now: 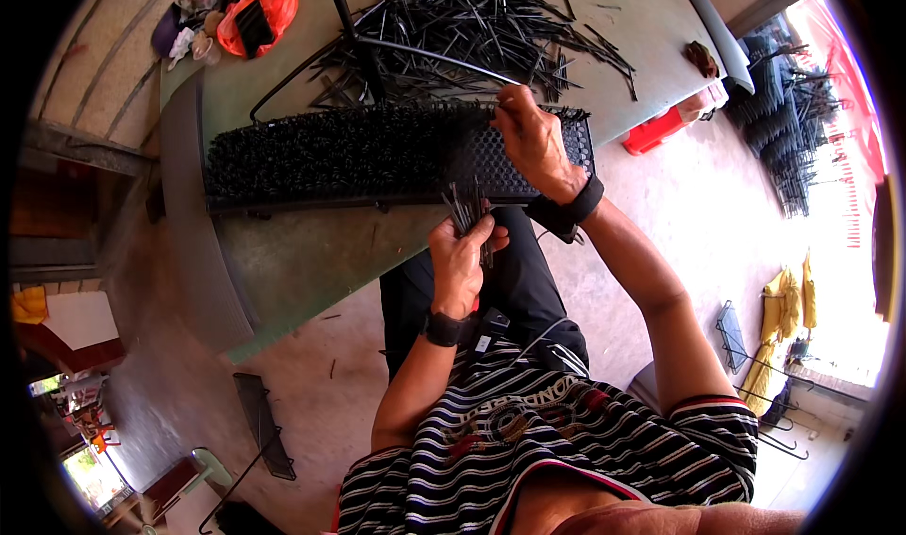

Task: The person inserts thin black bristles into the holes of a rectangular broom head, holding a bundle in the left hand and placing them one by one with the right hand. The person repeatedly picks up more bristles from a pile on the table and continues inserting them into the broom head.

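Black plastic-looking strips [462, 25] lie in a loose heap on the green desk [634, 49], a few strays scattered off to its right. In front of the heap, nearer our body, is the black panel [573, 144], set crosswise, its right end seeming to reach past the desk's slanting edge.

Our left hand [459, 263] is just below the panel's front edge, its fingers clamped on a bundle [468, 212] of strips whose ends fan upward. Our right hand [540, 148] is over the panel's right part; its fingers are bent in together near the back edge, and we cannot tell whether a strip is between them.

The panel's left and middle are thick with dark, bristly cover [321, 162], while the right part shows bare mesh with small holes. By that measure we judge it well past half covered, with the right-hand stretch left bare. The heap is large, and the bundle is far from used up.

A black post [351, 25] stands behind the panel. An orange bag [274, 11] lies at the desk's far left, and a stack [783, 110] of dark pieces is well apart on the right.
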Action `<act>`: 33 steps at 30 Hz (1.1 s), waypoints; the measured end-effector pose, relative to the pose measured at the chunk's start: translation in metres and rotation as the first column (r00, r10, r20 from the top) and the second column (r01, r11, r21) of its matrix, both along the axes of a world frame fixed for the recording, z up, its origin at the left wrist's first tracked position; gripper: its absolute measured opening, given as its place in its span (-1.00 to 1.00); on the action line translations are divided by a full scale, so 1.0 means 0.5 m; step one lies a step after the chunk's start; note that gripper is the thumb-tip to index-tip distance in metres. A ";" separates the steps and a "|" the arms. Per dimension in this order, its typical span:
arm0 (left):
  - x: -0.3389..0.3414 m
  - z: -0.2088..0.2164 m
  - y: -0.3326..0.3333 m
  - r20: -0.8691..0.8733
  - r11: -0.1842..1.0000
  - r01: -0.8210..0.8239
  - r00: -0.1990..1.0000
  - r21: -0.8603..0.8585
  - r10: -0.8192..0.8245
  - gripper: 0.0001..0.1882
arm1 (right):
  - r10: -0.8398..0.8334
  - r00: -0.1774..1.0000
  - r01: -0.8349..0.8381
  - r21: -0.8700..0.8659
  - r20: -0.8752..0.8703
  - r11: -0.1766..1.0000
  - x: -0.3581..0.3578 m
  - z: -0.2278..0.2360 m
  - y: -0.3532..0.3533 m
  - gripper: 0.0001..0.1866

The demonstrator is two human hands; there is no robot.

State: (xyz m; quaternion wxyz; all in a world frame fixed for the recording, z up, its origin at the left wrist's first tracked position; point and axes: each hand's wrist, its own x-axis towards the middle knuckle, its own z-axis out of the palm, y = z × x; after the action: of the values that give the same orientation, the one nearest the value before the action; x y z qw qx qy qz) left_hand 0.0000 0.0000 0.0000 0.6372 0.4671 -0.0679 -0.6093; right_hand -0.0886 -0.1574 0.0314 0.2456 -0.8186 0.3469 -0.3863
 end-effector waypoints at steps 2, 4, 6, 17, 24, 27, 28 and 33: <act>0.000 0.008 -0.002 0.018 1.000 -0.007 1.000 0.027 0.006 -0.84 | 0.056 0.990 -0.081 -0.202 -0.127 0.976 -0.006 -0.004 -0.012 -0.86; 0.013 0.018 -0.002 0.025 1.000 -0.029 0.999 0.012 0.029 -0.86 | 0.005 0.961 -0.087 -0.287 -0.275 0.954 0.007 -0.002 -0.009 -0.89; 0.027 0.021 0.000 0.037 0.999 -0.049 0.998 0.009 0.049 -0.87 | -0.033 0.968 -0.032 -0.253 -0.247 0.967 0.022 0.010 0.004 -0.90; -0.003 0.023 -0.011 0.017 0.998 -0.042 0.999 -0.048 0.042 -0.84 | -0.089 0.989 0.008 0.550 0.120 0.835 -0.046 0.048 0.059 -0.89; 0.007 0.011 -0.010 0.004 1.000 -0.007 1.000 -0.012 0.007 -0.88 | -0.090 0.982 0.094 -0.017 0.169 0.995 -0.022 0.035 0.013 -0.84; 0.011 0.009 -0.010 0.005 1.000 -0.006 1.000 0.029 0.006 -0.88 | -0.066 0.986 0.072 -0.031 0.155 0.997 -0.019 0.008 -0.006 -0.84; 0.011 0.011 -0.010 -0.003 0.999 -0.013 1.000 0.035 0.013 -0.88 | -0.063 0.989 0.067 -0.028 0.134 0.997 -0.018 0.007 -0.007 -0.85; 0.012 0.016 -0.010 -0.030 0.998 -0.027 0.999 0.049 0.028 -0.85 | 0.030 0.995 -0.058 -0.291 -0.098 0.955 -0.024 -0.006 -0.032 -0.95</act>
State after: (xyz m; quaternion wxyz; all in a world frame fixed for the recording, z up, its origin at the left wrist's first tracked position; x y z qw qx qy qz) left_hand 0.0059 -0.0050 0.0081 0.6350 0.4738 -0.0368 -0.6091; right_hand -0.1007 -0.1735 0.0283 0.1136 -0.8705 0.2784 -0.3897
